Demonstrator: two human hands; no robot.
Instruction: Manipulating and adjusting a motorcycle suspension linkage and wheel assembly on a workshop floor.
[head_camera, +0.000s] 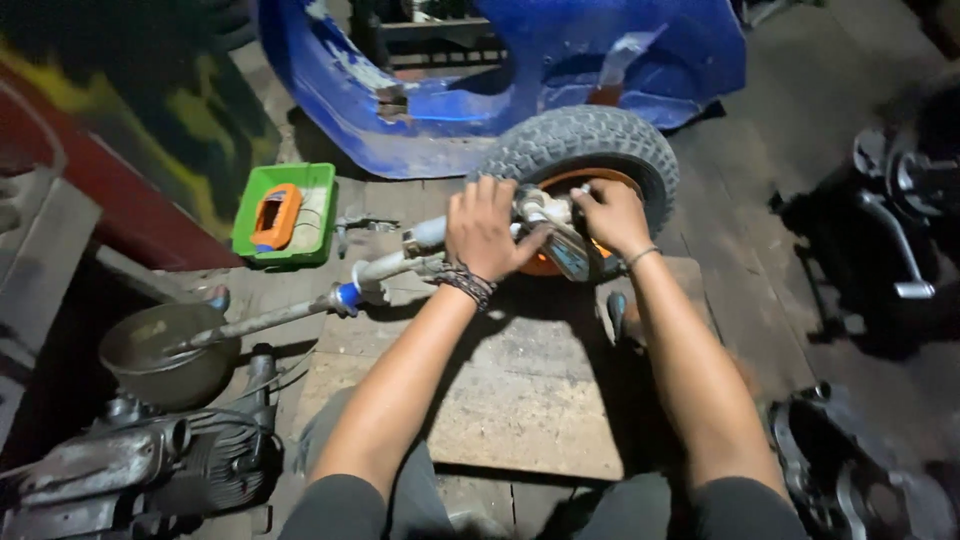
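Head view: at twelve o'clock on the wooden board (520, 400), the small wheel (590, 150) stands upright. The left hand (487, 235) wraps closed around the metal hub assembly (545, 225); the right hand (612, 215) pinches its other side. Green tray (290, 212) lies at ten o'clock.

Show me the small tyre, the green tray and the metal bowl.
tyre (590, 135): head view, top tread.
green tray (250, 215): head view, left rim.
metal bowl (165, 375): head view, front wall.
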